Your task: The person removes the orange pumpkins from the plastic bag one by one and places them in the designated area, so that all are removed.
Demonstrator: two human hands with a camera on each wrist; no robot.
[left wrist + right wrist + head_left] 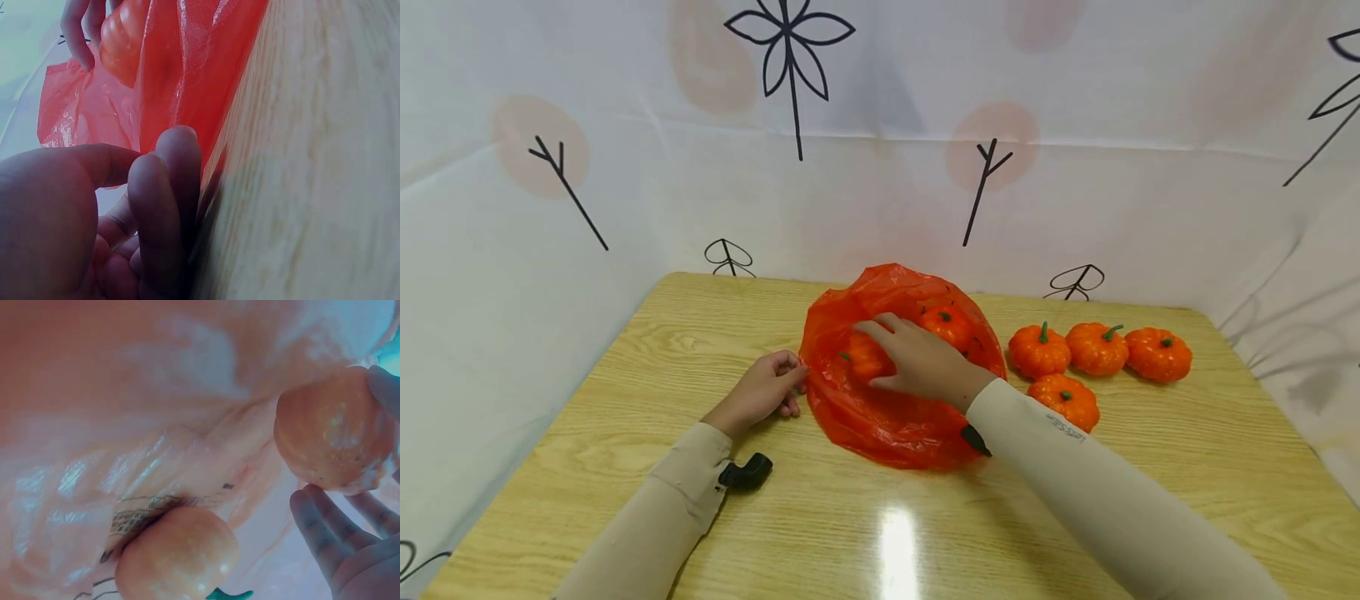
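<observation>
A red plastic bag lies spread with its mouth wide on the table. My left hand pinches the bag's left edge between thumb and fingertips, as the left wrist view also shows. Inside the bag mouth, my right hand holds a small orange pumpkin with its thumb on one side and fingers on the other. Another small pumpkin with a green stem sits deeper in the bag, toward the back right. My right hand covers part of the bag's inside in the head view.
To the right of the bag, several more small pumpkins stand on the wooden table. Behind the table hangs a white cloth with plant drawings. A black curved piece is at my left wrist.
</observation>
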